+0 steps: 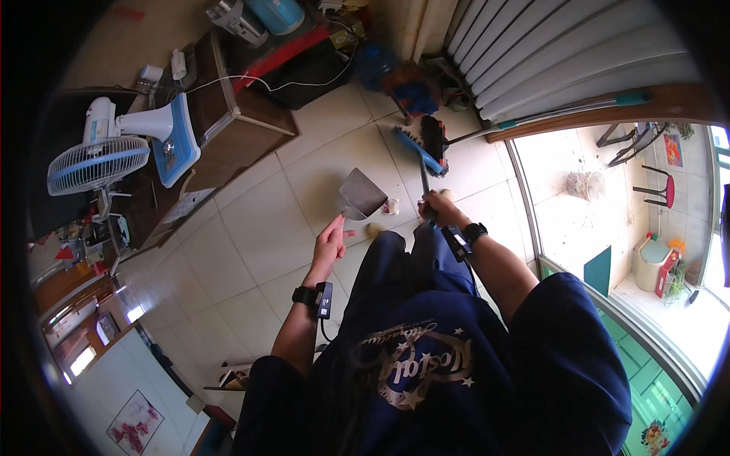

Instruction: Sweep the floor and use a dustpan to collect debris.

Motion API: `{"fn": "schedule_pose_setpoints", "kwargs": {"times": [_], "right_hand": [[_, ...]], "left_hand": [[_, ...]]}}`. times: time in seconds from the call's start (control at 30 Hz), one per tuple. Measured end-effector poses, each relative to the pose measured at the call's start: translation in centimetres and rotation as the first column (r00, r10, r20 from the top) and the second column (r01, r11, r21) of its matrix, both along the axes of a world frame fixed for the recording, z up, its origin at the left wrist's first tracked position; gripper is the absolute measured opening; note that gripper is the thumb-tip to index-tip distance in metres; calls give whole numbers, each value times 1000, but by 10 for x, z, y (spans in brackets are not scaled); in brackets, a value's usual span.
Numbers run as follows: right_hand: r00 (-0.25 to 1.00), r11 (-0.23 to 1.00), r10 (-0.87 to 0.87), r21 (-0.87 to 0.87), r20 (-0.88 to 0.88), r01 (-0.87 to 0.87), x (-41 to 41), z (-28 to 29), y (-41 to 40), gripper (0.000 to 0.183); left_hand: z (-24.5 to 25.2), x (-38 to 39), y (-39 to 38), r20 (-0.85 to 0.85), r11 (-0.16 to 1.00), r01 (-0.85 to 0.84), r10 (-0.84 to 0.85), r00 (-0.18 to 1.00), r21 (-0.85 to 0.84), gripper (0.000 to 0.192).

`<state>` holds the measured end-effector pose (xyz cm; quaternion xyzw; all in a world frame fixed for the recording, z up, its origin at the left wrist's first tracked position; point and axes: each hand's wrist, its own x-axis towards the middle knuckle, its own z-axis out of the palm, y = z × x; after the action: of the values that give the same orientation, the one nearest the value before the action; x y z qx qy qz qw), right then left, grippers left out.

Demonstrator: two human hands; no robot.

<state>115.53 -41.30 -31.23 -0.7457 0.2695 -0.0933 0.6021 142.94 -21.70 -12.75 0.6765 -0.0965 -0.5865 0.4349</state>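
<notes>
In my left hand (pixel 331 245) is the handle end of a grey metal dustpan (pixel 363 195), its pan in front of my feet; the index finger points away from the grip. My right hand (pixel 442 208) is closed around the dark handle of a blue broom (pixel 421 149), whose bristle head is off the floor or on it, I cannot tell which. A small crumpled white and reddish scrap (pixel 391 206) lies on the tiles just right of the dustpan. Beside the blue broom head is a black and orange brush head (pixel 434 139) on a long metal pole.
A wooden cabinet (pixel 251 134) stands at the left, with a blue and white electric fan (pixel 100 162) near it. At the back are a large blue water bottle (pixel 375 65) and a white radiator-like ribbed panel (pixel 547 51). A sliding door track (pixel 522 199) runs along the right.
</notes>
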Motion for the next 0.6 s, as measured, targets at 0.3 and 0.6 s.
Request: {"fn": "schedule_pose_setpoints", "kwargs": {"times": [0.3, 0.6], "right_hand": [[996, 893, 32, 450, -84, 9, 7, -56, 73, 15], [920, 479, -6, 807, -391, 346, 63, 129, 42, 12]], "left_hand": [[-19, 14, 39, 31, 998, -46, 45, 999, 41, 42], [-119, 12, 101, 194, 935, -217, 166, 967, 282, 40]]}}
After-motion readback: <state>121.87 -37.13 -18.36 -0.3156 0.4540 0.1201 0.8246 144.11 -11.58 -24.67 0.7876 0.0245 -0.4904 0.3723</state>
